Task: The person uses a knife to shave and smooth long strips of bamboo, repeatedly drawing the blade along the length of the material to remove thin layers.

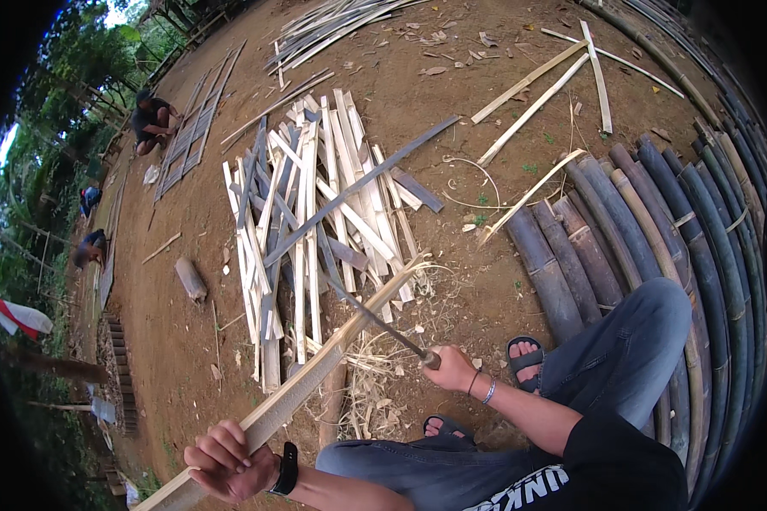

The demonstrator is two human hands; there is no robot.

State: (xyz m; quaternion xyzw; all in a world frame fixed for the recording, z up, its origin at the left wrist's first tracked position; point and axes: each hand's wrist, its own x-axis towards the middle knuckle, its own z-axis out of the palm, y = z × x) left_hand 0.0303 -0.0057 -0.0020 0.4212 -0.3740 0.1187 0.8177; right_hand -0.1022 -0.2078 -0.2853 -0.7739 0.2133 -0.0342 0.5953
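Black shirt [622,464] closest | left hand [230,461] curls around bamboo strip [302,380], slanting lower-left to upper-right | right hand [452,371] clenches knife [392,329]

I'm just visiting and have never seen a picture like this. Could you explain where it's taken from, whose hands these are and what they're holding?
There is no robot here, only a person working bare-handed. The single picture comes from a wide fisheye camera on that person's head, looking down, so straight things bend near the rim.

The left hand grips a long, pale bamboo strip. The right hand holds a knife by its handle, its dark blade crossing the strip.

On the brown earth ahead lies a jumbled pile of split strips, with curly shavings nearer the person. To the right lies a row of dark bamboo poles.
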